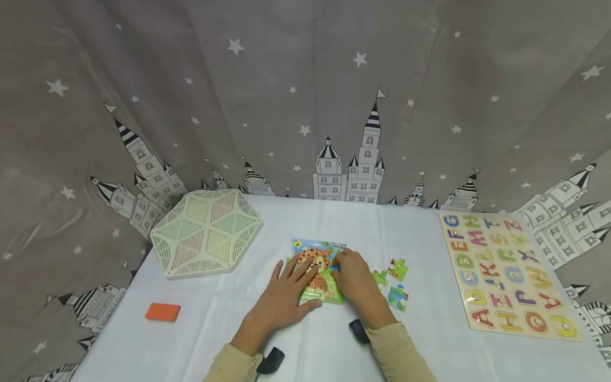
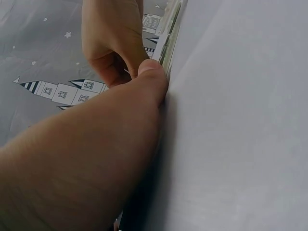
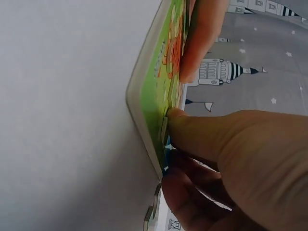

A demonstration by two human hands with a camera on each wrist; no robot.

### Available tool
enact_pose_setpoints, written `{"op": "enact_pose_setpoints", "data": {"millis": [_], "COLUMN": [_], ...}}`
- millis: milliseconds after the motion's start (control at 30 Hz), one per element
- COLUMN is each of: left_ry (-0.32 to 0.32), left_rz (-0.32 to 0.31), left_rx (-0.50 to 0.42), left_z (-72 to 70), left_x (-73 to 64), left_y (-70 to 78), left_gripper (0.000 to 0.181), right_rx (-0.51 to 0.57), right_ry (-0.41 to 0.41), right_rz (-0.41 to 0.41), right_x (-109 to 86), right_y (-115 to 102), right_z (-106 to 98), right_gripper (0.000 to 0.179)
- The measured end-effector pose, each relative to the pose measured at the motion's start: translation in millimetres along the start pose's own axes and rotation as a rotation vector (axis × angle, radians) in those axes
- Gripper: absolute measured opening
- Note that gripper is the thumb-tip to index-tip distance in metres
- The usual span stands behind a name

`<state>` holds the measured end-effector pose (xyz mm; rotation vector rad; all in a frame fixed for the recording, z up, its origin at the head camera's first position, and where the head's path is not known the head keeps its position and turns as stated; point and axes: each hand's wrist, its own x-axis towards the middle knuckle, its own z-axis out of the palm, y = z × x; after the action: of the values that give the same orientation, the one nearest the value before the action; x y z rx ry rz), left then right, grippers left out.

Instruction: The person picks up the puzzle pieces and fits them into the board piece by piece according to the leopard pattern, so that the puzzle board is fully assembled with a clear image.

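A small jigsaw board [image 1: 312,293] with a spotted leopard cub on green and blue lies in the middle of the table. My left hand [image 1: 284,297] rests flat on its left half, fingers spread over the picture. At the board's right side my right hand [image 1: 355,278] pinches a puzzle piece [image 3: 165,129] between thumb and curled fingers, close over the board's edge. Most of that piece is hidden by the fingers. Loose puzzle pieces lie just right of the right hand, among them a green one [image 1: 398,269] and a blue one [image 1: 398,297].
A wooden alphabet board [image 1: 513,276] with coloured letters lies on the right. Back left is a white hexagonal pegboard [image 1: 205,233], with an orange block [image 1: 163,312] in front of it. A grey curtain [image 1: 267,106] printed with castles hangs behind the white-covered table [image 1: 215,329].
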<state>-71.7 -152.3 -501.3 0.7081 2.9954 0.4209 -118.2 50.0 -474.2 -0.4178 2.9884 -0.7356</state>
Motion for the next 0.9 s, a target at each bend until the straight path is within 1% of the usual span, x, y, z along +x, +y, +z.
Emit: {"op": "enact_pose_setpoints", "data": {"millis": [33,100,200,300,400,433,533,600,667,800,900], "left_ry": [0.003,0.009,0.004,-0.003,-0.002,0.0,0.013,0.019,0.027,0.04,0.051], "left_rz": [0.0,0.004,-0.003,-0.006,0.002,0.007,0.008,0.007,0.007,0.013,0.011], "left_rx": [-0.002,-0.013,-0.027,-0.035,-0.03,-0.027,-0.029,-0.031,-0.034,-0.034,-0.036], "left_z": [0.2,-0.3,-1.2,-0.8,1.1,1.6,0.9,0.3,-0.1,2.2,4.1], "left_x": [0.1,-0.1,-0.3,0.5,2.6,3.3,3.9,3.5,3.4,3.9,4.9], "left_y": [-0.4,-0.9,-1.2,-2.8,-5.1,-6.1,-6.9,-7.3,-7.6,-8.2,-8.0], "left_gripper": [0.079,0.078,0.077,0.078,0.078,0.078,0.079,0.079,0.08,0.08,0.08], "right_rx": [0.003,0.056,0.151,0.213,0.204,0.198,0.191,0.183,0.175,0.153,0.181], "right_ry": [-0.003,-0.027,-0.049,-0.063,-0.066,-0.074,-0.089,-0.098,-0.094,-0.075,-0.063], "right_rz": [-0.007,-0.004,0.028,0.107,0.184,0.197,0.229,0.233,0.229,0.217,0.247], "right_x": [0.4,1.4,3.0,1.4,-8.0,-12.2,-23.7,-27.3,-27.7,-25.7,-24.6], "right_y": [1.4,6.1,23.6,54.4,92.0,103.7,129.7,138.8,142.3,142.4,140.5], "right_z": [0.0,-2.9,-12.7,-33.6,-57.1,-63.4,-73.5,-74.2,-73.7,-70.3,-69.2], "right_gripper": [0.014,0.016,0.021,0.032,0.046,0.052,0.064,0.067,0.067,0.061,0.053]}}
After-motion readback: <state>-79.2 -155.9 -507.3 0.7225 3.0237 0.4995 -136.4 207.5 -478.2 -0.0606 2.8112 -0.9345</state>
